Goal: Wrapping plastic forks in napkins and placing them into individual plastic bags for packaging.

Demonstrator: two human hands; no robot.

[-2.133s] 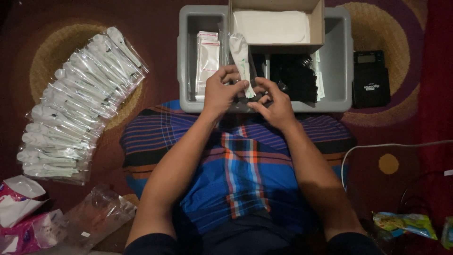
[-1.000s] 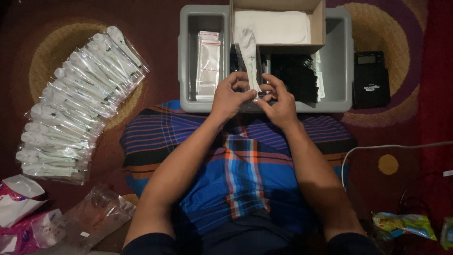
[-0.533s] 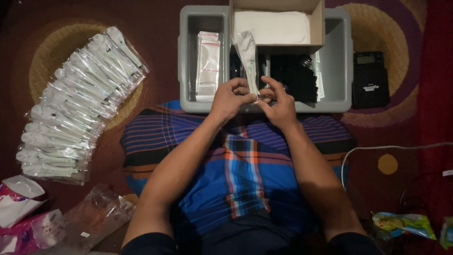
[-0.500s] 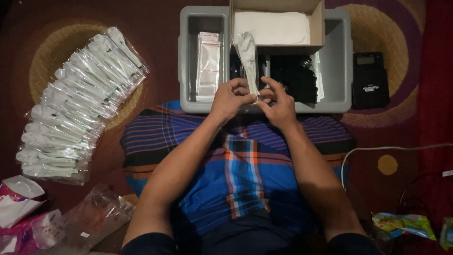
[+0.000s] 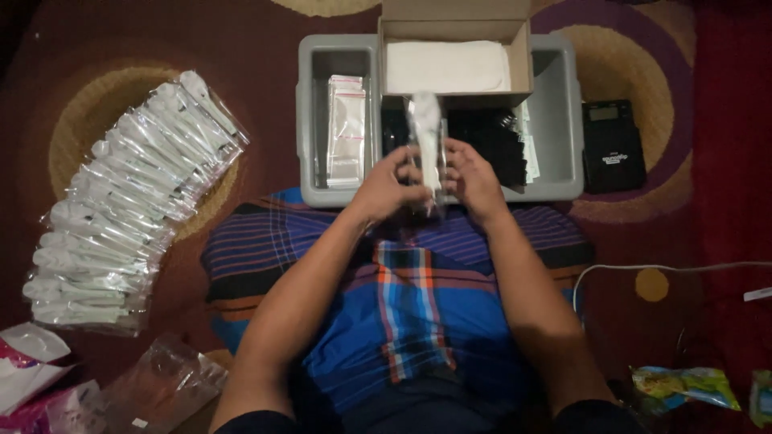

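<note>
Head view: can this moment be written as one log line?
left hand: holds clear sleeve | right hand: holds same sleeve | sleeve: upright, white spoon inside | behind: grey tray | far left: packed spoons

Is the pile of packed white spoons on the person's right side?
No, the packed white spoons lie fanned on the carpet at the person's left, beyond the left hand.

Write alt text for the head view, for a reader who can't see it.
Seen from above, a left hand and right hand hold a clear sleeve with a white utensil over a grey tray. An open cardboard box sits in the tray, and a fanned pile of packed utensils lies on the rug at left.
</note>
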